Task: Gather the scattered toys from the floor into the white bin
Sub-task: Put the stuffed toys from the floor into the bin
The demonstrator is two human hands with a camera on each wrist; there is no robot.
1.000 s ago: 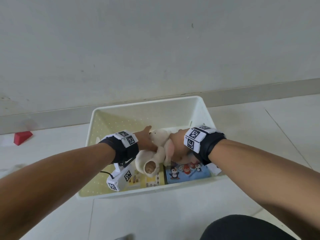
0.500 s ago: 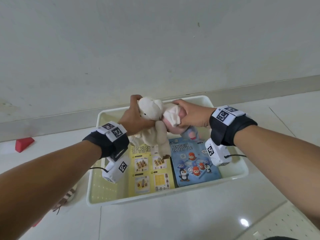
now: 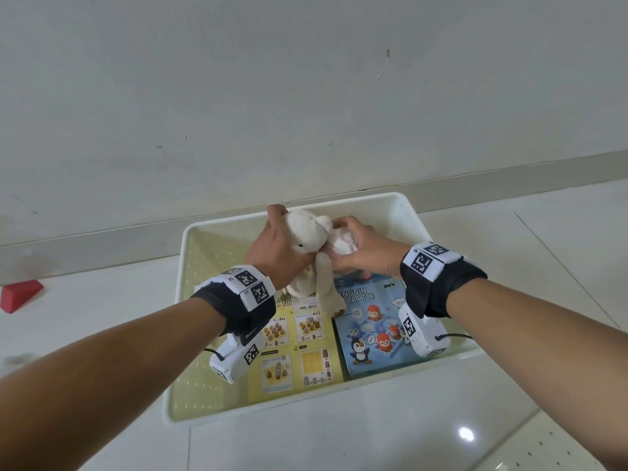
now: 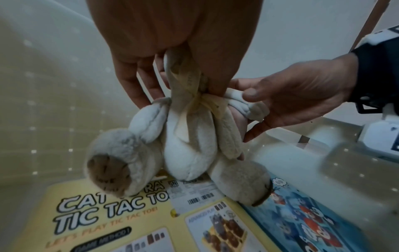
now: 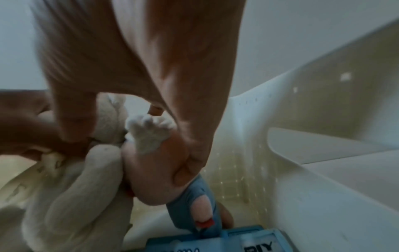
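A cream plush bear hangs over the far half of the white bin. My left hand grips it at the neck, and its legs dangle toward the bin floor. In the left wrist view the bear hangs below my left hand, with a ribbon at its neck. My right hand holds a small pink doll pressed against the bear. The right wrist view shows this doll in my palm, with a white top and a blue garment.
A yellow tic-tac-toe box and a blue penguin tic-tac-toe box lie flat side by side on the bin floor. A red wedge sits on the tiled floor at the far left. A wall stands right behind the bin.
Both hands have lifted the bear and the doll up from the bin floor and carried them toward the bin's far wall. The two boxes underneath now show.
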